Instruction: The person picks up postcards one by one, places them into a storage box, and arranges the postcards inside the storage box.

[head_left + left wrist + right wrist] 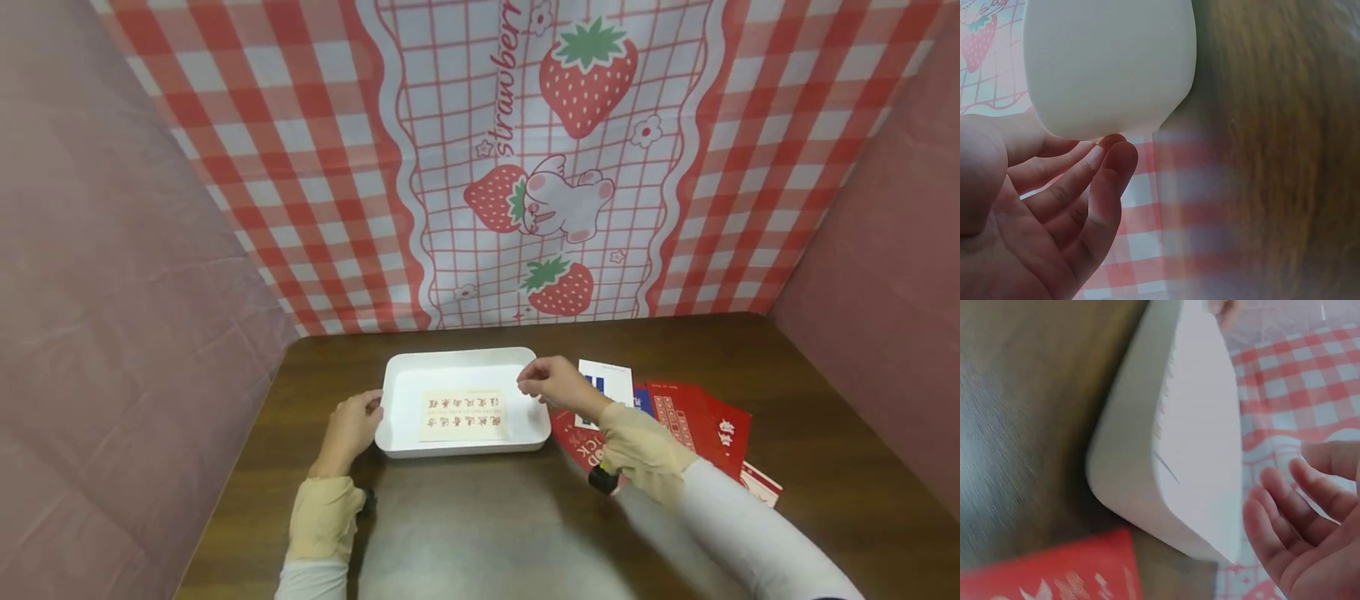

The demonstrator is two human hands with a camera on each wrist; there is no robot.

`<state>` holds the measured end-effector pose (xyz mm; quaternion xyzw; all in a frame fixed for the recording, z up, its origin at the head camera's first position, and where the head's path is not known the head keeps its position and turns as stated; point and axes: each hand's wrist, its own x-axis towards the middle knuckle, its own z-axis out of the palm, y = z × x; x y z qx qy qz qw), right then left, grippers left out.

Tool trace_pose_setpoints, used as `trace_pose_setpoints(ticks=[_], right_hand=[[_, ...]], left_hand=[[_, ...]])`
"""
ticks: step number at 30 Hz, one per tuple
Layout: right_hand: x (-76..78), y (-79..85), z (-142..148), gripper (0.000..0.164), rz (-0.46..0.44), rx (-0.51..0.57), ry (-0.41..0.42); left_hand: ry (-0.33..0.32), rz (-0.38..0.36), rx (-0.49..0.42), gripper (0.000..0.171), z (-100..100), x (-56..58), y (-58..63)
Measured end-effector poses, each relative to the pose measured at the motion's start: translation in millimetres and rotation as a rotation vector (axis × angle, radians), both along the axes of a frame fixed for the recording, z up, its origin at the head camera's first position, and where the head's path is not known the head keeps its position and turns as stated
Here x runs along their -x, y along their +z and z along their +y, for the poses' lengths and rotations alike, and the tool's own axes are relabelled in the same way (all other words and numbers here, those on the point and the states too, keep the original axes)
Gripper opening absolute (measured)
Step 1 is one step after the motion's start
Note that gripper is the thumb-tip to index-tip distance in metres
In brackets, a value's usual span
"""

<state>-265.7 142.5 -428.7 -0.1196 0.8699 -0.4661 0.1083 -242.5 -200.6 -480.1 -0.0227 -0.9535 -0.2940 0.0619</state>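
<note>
From my remote feed, the surface (480, 508) was dark wood grain with a pale glare at lower centre. A checked cloth (330, 158) in red and white stood up behind it, printed with strawberries and a white animal; dull pink sheeting (135, 275) flanked it at left and right of the frame.

Both arms came in from the bottom edge in white sleeves with beige bands (322, 517) at the wrists. I saw the left hand (351, 429) at left of centre, its fingers bent loosely beside the tray's left end wall; the grip was slack, thumb partly hidden in the wrist view, contact uncertain. The right hand (558, 386) hung over the tray's right edge in the head view, wrist coming from lower right, palm down; its grip was unclamped, fingers softly curved around nothing, thumb and index tips close together.

The white tray (465, 452) sat at centre frame, long axis running left to right. Inside, towards its near side, a cream card (465, 421) lay flat, its long axis also left to right, two rows of reddish characters running along it.

Right of centre, I noted overlapping red packets (716, 425), with a white-and-blue card (613, 382) at their upper left.
</note>
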Motion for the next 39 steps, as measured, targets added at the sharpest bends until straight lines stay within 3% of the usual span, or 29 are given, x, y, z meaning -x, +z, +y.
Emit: trace_pose_setpoints(ticks=[4, 10, 17, 31, 39], right_hand=[[4.9, 11.5, 12.6, 0.019, 0.003, -0.048, 0.03], [7.8, 14.0, 26.9, 0.024, -0.003, -0.07, 0.059], [12.7, 14.4, 40.2, 0.021, 0.112, -0.19, 0.066], [17.4, -4.1, 64.5, 0.044, 0.162, -0.374, 0.087], [21.9, -13.7, 73.3, 0.061, 0.117, -0.47, 0.129]], left_hand=[[0.003, 0.001, 0.012, 0.034, 0.9, 1.0, 0.6], [0.008, -0.014, 0.012, 0.035, 1.0, -0.2, -0.1], [0.003, -0.006, -0.01, 0.034, 4.0, -2.8, 0.9], [-0.002, 0.006, 0.022, 0.036, -0.6, -3.7, 5.3], [-0.001, 0.002, 0.032, 0.035, 0.3, -2.2, 2.8]])
